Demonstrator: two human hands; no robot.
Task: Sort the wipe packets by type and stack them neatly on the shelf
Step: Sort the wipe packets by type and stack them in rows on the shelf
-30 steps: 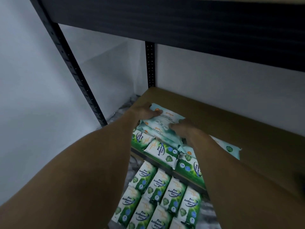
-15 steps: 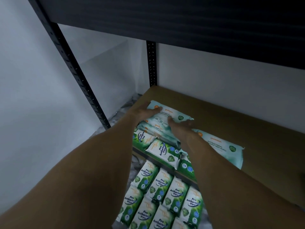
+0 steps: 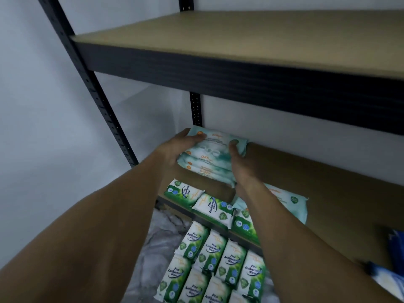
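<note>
**Between both hands, a teal stack at the shelf's back corner**

Below the shelf's front edge, green rows [image 3: 209, 270] of "Pine Antibacterial Wipes" lie flat, side by side, label up. Left of them shows a grey mottled floor [image 3: 157, 243]. At the right edge sits a blue thing [image 3: 394, 248], too blurred to name.

Next comes the shelf [image 3: 328, 193], a brown board. Along its front left edge lie three green packets [image 3: 215, 207] of the same pine kind, set at loose angles, each touching the next. Just beside them, to the right, a single teal packet [image 3: 290, 200] lies flat on the board, partly hidden under the right forearm.

Farther in, toward the back left corner, both arms reach out to a stack [image 3: 209, 158] of several teal packets with orange print. The left hand [image 3: 177, 147] grasps the stack's left end, thumb on the top packet. The right hand [image 3: 242, 165] clasps the right end, fingers curled over the upper edge. The stack is tilted, and whether its underside touches the board cannot be told.

Above runs the top shelf [image 3: 240, 40], brown with a dark front rail. A front post [image 3: 94, 88] and a rear post [image 3: 196, 110], both dark and perforated, carry it. Behind stands a white wall [image 3: 43, 106].
</note>
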